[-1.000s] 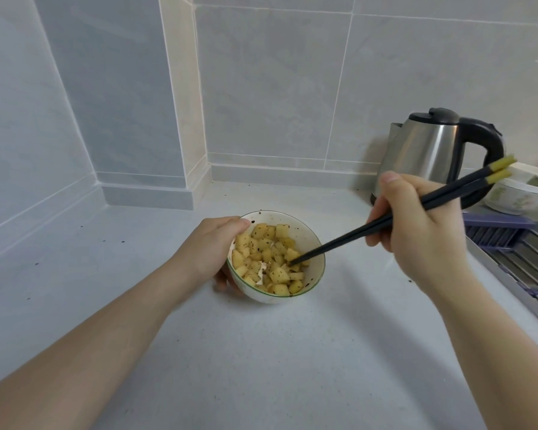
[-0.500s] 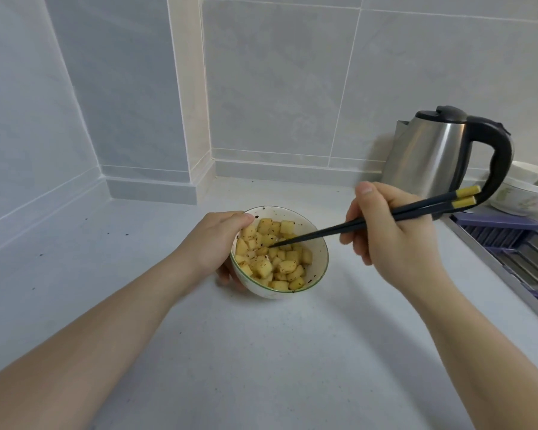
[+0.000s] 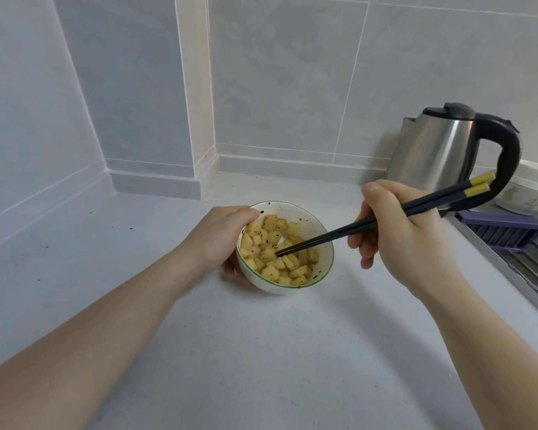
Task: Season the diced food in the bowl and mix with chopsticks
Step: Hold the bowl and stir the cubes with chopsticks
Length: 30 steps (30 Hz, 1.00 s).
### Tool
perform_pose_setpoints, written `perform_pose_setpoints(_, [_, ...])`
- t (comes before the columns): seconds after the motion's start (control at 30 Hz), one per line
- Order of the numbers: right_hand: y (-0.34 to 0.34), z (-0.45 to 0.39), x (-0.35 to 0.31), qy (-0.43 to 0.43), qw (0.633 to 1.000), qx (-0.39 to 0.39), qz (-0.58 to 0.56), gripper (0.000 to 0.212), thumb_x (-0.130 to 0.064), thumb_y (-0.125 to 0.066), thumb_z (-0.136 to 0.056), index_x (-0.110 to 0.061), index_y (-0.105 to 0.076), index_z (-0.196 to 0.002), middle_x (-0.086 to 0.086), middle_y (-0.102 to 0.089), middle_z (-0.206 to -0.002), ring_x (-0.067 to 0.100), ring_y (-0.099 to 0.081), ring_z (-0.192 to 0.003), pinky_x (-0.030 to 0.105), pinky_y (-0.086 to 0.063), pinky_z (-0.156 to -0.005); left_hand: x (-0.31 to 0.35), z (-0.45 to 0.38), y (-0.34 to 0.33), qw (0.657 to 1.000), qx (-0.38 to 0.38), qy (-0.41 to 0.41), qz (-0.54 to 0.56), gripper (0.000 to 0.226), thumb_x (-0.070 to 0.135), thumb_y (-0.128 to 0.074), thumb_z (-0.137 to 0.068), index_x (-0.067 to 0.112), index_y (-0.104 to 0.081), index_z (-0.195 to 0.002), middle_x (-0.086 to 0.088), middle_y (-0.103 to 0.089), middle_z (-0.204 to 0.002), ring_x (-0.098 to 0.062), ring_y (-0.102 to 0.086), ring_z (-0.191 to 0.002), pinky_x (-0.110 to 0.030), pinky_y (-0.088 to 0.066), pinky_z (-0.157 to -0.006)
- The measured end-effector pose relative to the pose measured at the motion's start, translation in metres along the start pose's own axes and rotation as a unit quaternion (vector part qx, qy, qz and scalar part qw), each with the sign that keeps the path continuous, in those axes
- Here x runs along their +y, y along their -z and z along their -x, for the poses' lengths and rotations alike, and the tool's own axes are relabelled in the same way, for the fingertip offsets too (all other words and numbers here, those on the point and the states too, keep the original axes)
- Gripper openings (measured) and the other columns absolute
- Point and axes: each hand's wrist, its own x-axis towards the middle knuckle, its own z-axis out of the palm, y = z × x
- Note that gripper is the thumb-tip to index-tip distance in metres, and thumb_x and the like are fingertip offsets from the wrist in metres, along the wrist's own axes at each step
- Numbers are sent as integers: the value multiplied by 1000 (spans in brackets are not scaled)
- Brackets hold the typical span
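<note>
Head view: bowl (image 3: 322,243) gripped by left hand (image 3: 221,234), chopsticks (image 3: 385,217) in right hand (image 3: 398,234).

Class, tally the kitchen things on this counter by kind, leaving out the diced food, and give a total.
Bowl with diced food: 1
Chopsticks: 2
Kettle: 1
White patterned container behind the kettle: 1
Total: 5

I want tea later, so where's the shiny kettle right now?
In the head view the kettle stands at the right, against the back wall on the counter, behind the right hand with the chopsticks.
</note>
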Motion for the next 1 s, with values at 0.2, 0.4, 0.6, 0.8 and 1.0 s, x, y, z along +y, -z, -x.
perform_pose_setpoints(0.2, [-1,1,2,45,999,-1,-29,40,-12,-44,-107,1,-52,-70,18,-63,-55,29,-54,-39,34,-46,-37,0,-1,0,1000,2,-2,-9,40,35,-45,-105,12,-76,-93,-5,-72,-60,-18,-66,-48,-27,-46,-45])
perform_pose_setpoints(0.4, [22,-5,-6,76,994,-2,-79,52,-21,-40,-109,-1,-58,-64,19,-57,-48,25,-42,-36,22,-32,-38,-2,-2,1,1000,2,-2,-14,42,36,-46,-105,7,-74,-98,-10,-74,-66,-25,-66,-50,-30,-45,-47])
perform_pose_setpoints(0.6, [9,3,-5,43,996,-80,-24,54,-32,-42,-107,-3,-61,-65,17,-61,-51,19,-47,-38,24,-37,-39,-2,-2,0,1000,4,-1,-15,41,37,-46,-105,10,-75,-95,-7,-73,-63,-26,-66,-52,-30,-45,-47])
perform_pose_setpoints(0.8, [-8,7,6,114,992,-24,46,52,-37,-40,-108,-12,-63,-67,5,-66,-58,13,-56,-47,22,-43,-48,-3,-3,0,1000,7,-1,-17,41,35,-45,-105,9,-75,-94,-8,-72,-63,-27,-66,-52,-31,-45,-47])
perform_pose_setpoints(1.0, [18,-6,5,59,997,32,28,55,-33,-42,-109,-8,-63,-64,12,-64,-53,13,-50,-44,28,-41,-48,-2,-2,0,1000,2,-2,-13,40,36,-45,-105,11,-75,-96,-7,-73,-63,-25,-65,-50,-30,-44,-46])
